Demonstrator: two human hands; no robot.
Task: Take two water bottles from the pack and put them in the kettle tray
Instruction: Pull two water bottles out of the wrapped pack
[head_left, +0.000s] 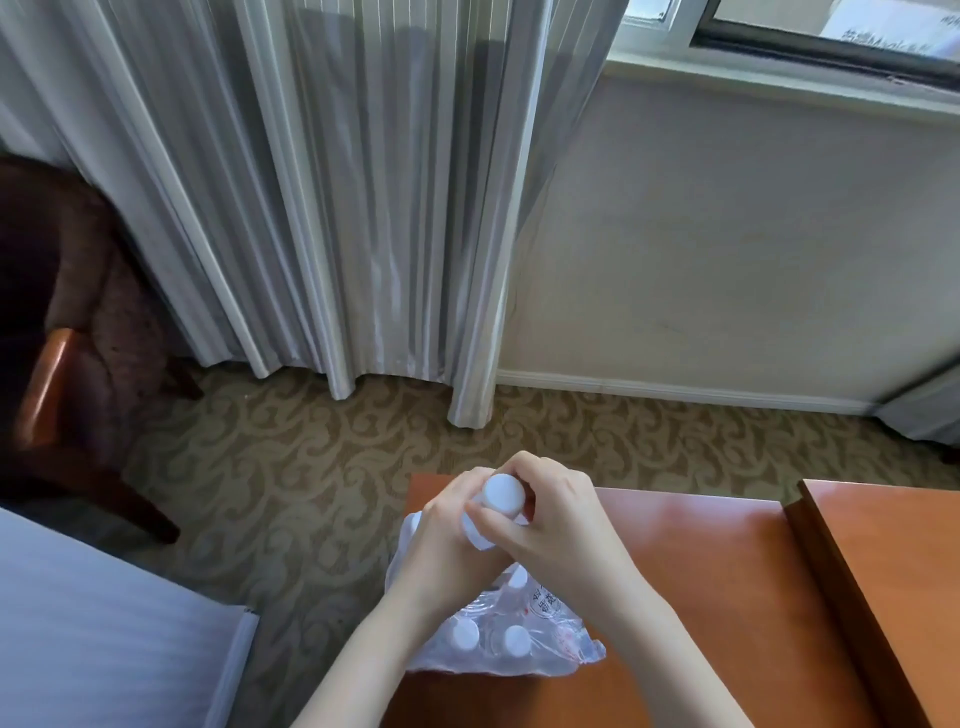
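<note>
A plastic-wrapped pack of water bottles (519, 649) lies on the left end of an orange-brown wooden table (691, 571). White caps show through its torn wrap. Above the pack's far end, both hands close around one water bottle (503, 493) with a white cap pointing up at me. My left hand (447, 540) wraps its left side. On the right side, my right hand (556, 525) grips it, thumb across the neck. A second white cap peeks out just below the first, between the hands. No kettle tray is in view.
A raised wooden ledge (893, 571) borders the table on the right. Patterned carpet (291, 467) lies beyond, with grey curtains (322, 208), a dark armchair (67, 338) at the left and a white bed corner (104, 634) at bottom left.
</note>
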